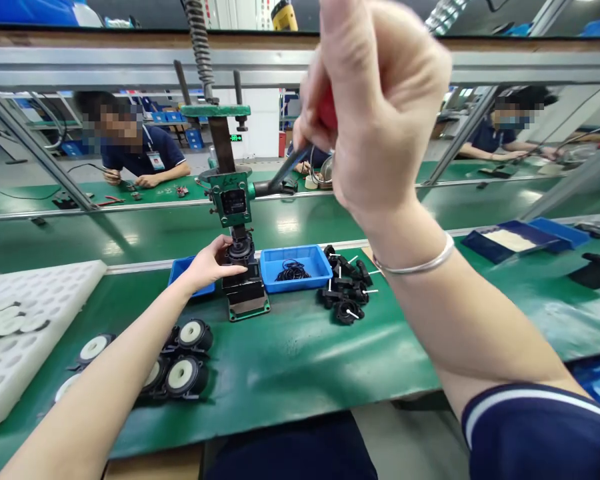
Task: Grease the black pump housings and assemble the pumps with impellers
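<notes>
- Raised at the upper centre-right, the right hand [380, 100] is closed around the red grip [329, 111] of a dark metal lever [290, 165].
- Left of centre, the left hand [210, 265] holds a round black plastic part [241, 250] beneath the green metal press [246, 215].
- Handwriting [229, 181] on the press is illegible.
- Upper left, a white badge [155, 161] is too small to read.

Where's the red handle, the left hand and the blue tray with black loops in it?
Red handle [329, 111]: head view, its uncovered bit.
Left hand [209, 267]: head view, back of the hand.
Blue tray [300, 285]: head view, its front wall.
</notes>
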### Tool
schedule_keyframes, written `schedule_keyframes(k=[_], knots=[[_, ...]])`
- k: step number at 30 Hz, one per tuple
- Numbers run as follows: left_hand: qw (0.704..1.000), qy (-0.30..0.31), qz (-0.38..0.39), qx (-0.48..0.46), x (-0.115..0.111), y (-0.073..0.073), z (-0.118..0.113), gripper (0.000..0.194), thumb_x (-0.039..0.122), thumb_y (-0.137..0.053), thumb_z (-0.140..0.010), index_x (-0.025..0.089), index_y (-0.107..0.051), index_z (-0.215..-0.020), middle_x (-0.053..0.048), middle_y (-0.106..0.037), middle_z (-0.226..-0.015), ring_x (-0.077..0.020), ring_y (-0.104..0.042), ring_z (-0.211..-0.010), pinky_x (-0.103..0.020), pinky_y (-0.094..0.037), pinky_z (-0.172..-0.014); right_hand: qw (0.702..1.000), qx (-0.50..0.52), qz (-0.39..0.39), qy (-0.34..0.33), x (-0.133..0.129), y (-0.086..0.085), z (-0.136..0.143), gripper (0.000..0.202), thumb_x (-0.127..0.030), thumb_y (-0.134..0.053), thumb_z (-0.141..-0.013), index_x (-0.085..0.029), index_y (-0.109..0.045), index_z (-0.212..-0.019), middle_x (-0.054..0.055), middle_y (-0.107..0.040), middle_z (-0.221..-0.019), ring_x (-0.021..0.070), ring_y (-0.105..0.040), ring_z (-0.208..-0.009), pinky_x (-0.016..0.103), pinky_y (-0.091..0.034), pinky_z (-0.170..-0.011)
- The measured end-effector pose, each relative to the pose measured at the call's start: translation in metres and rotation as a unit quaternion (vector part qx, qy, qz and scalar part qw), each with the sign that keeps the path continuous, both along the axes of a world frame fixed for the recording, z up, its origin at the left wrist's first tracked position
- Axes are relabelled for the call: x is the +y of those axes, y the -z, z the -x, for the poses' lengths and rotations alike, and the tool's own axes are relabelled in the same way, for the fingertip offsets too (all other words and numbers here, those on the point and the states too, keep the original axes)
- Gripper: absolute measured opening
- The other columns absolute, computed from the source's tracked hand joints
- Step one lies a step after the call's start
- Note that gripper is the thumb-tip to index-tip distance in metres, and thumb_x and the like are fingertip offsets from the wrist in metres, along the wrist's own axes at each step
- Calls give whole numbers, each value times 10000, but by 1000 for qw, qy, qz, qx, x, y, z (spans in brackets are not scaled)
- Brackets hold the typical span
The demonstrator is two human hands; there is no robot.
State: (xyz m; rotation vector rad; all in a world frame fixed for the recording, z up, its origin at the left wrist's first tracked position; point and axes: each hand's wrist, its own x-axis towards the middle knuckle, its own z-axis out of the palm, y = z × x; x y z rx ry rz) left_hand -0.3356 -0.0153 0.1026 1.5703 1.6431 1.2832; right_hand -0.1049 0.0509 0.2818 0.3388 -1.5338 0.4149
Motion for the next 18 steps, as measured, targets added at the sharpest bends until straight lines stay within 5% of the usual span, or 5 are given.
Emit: schedule_keyframes(k=[5, 9, 11, 14, 18], knots=[[1000, 9, 2, -5, 0, 3, 3, 600, 436, -875, -613, 216, -520, -1045, -29, -675, -1069, -240, -661, -1022, -423, -507, -986, 991, 100, 72, 55, -4, 16, 1, 374, -380, -473, -996, -182, -622, -716, -46, -527, -641, 45, -548, -558, 205, -503, -551], [1000, 24, 8, -10, -1, 3, 7, 591, 406, -882, -619, 210, -531, -1052, -36, -686, -1070, -242, -663, -1032, -434, -501, -1003, 999, 32, -4, 13, -1, 13, 2, 307, -310, -492, -1001, -165, -624, -765, -65, -509, -630, 16, -478, -482, 173, -433, -482], [999, 32, 11, -15, -2, 3, 9, 605, 398, -882, -625, 209, -532, -1082, -43, -687, -1096, -244, -664, -1048, -440, -497, -1015, 999, 30, 21, -3, -1, 13, 1, 258, -259, -493, -1007, -174, -636, -810, -57, -524, -669, 33, -500, -511, 190, -455, -502], [999, 37, 11, -21, -2, 4, 10, 631, 392, -879, -632, 214, -527, -1124, -44, -678, -1129, -242, -659, -1067, -438, -494, -1024, 992, 83, 91, 23, -4, 19, 0, 296, -358, -475, -1014, -212, -636, -813, -35, -544, -712, 80, -586, -620, 237, -543, -616], [999, 27, 6, -17, -2, 4, 6, 605, 400, -866, -645, 219, -529, -1113, -40, -670, -1130, -247, -656, -1071, -432, -508, -1003, 996, 17, 30, 83, -2, 21, -1, 284, -360, -409, -1050, -227, -661, -1045, -54, -520, -746, 42, -615, -656, 199, -570, -739]])
